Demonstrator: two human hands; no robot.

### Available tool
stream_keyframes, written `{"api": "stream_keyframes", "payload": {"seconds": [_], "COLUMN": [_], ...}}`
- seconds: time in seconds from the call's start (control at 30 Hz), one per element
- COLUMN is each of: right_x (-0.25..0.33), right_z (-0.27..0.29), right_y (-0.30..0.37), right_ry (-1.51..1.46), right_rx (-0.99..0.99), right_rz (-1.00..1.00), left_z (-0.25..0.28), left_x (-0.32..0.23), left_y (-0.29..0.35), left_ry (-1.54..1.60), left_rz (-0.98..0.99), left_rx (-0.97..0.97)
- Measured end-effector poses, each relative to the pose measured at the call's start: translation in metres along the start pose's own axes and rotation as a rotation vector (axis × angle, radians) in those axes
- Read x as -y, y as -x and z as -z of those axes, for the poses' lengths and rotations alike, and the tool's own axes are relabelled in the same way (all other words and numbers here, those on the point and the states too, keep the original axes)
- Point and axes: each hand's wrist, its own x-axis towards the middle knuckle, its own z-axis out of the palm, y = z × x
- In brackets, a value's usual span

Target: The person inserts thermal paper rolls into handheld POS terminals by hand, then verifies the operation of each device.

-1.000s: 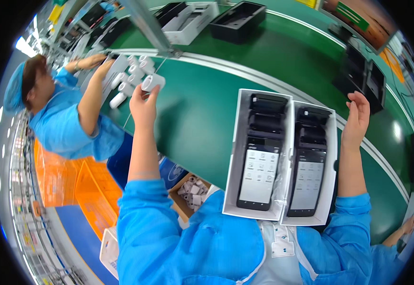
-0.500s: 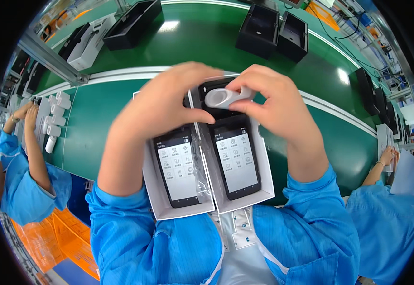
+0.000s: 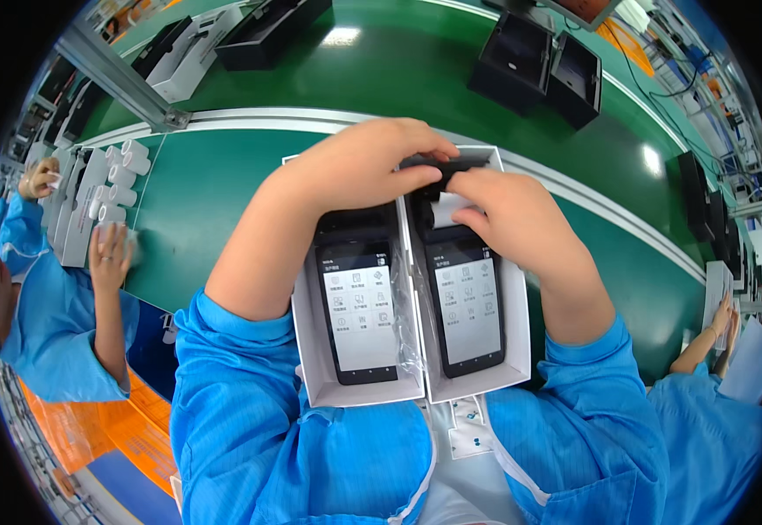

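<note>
The left grip (image 3: 355, 171) arches over the far end of the two open white boxes, its thumb and fingertips at a black flap (image 3: 467, 164) in the right box (image 3: 516, 337); whether they pinch it cannot be told. Just beside it, the right grip (image 3: 521, 210) reaches into the same box, fingers bent and thumb lowered at a white roll (image 3: 447, 211). The roll sits partly hidden beneath those fingers, so how firmly they hold it is unclear. Nearer the person than the right grip, the right handset (image 3: 470, 315) lies face up with its screen lit. Below the left grip, the left box (image 3: 305, 350) holds the left handset (image 3: 362, 319), also lit, with clear plastic (image 3: 410, 337) along its right side. Well left of both grips, more white rolls (image 3: 118, 188) stand on the green desk (image 3: 215, 192) near a co-worker's hand (image 3: 111, 254).
</note>
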Motion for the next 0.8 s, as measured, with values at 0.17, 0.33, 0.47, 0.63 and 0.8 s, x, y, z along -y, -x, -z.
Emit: {"api": "stream_keyframes", "payload": {"seconds": [0.17, 0.33, 0.47, 0.63, 0.8], "right_x": [0.007, 0.030, 0.016, 0.018, 0.013], "right_z": [0.006, -0.002, -0.006, 0.001, 0.008], "right_y": [-0.004, 0.007, 0.023, 0.024, 0.020], "right_ry": [-0.016, 0.027, 0.001, -0.036, -0.019], "right_rx": [-0.002, -0.083, -0.014, 0.013, -0.041], "right_rz": [0.103, 0.077, 0.074, 0.091, 0.129], "left_z": [0.008, -0.006, -0.016, -0.015, -0.015], "left_x": [-0.001, 0.002, 0.003, -0.003, 0.001], "left_y": [0.004, 0.013, 0.008, 0.008, 0.003], "left_ry": [-0.023, 0.006, -0.054, -0.085, -0.089], "left_rz": [-0.031, -0.044, -0.003, 0.020, -0.028], "left_rx": [0.024, 0.078, 0.095, 0.187, 0.193]}}
